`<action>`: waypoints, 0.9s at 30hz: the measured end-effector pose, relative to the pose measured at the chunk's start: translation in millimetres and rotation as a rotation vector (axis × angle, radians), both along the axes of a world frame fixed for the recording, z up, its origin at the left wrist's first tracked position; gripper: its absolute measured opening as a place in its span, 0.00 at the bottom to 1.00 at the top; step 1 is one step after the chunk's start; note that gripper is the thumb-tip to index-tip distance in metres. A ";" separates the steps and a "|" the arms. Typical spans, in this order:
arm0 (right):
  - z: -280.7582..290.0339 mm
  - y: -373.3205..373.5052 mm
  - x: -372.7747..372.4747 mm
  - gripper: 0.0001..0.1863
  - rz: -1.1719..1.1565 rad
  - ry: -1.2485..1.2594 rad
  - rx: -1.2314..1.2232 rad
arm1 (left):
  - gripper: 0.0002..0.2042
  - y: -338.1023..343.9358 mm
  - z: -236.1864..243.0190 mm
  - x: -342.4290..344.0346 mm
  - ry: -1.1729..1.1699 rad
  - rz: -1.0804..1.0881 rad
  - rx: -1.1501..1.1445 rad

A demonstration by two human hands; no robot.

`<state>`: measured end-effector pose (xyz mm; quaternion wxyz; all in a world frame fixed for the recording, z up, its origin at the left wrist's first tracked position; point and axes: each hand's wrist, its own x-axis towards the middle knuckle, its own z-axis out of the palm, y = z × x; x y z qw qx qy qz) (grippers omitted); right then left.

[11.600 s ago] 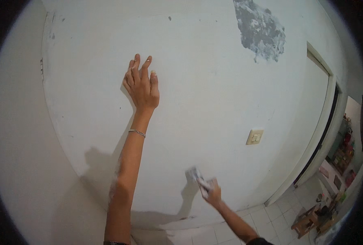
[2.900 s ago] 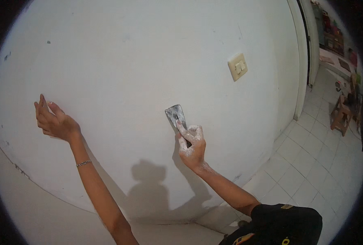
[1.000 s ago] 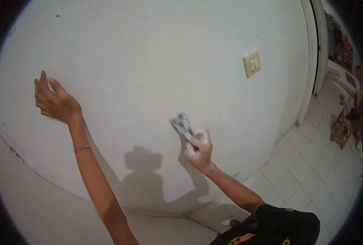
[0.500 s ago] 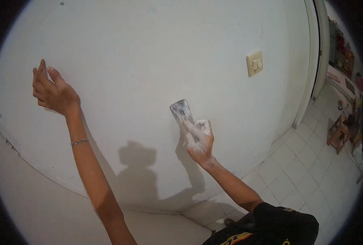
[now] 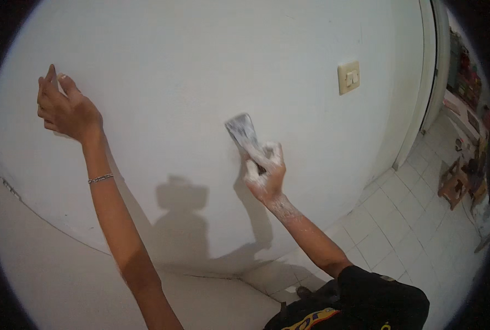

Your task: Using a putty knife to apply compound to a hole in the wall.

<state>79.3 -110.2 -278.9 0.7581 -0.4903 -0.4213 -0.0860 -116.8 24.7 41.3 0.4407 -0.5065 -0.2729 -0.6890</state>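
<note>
1. There I had the right hand pinching the flat scraper at the wall, left of the light switch!
2. Left hand, thumb spread, fingers bunched, sat farther left.
3. Wall nearby looked even; what remained, I couldn't tell.

Wall off-white. Scraper grey, smeared white. Right grip dusted white. Switch cream. Shirt black, yellow-marked. Floor tiles pale, grid-lined.

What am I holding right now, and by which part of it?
Your right hand holds a flat grey scraper by its lower end. Your left hand shows nothing held.
</note>
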 end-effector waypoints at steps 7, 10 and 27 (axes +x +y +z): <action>4.7 0.0 9.9 0.29 -0.018 -0.074 -0.038 | 0.22 0.3 0.9 -1.0 -0.018 -0.030 -0.025; 1.1 -4.3 8.9 0.29 -0.046 -0.158 0.024 | 0.21 0.3 1.4 -1.4 0.008 -0.009 0.025; 11.4 -16.7 21.2 0.26 -0.010 -0.360 -0.086 | 0.23 8.0 0.1 -8.5 0.031 0.012 0.024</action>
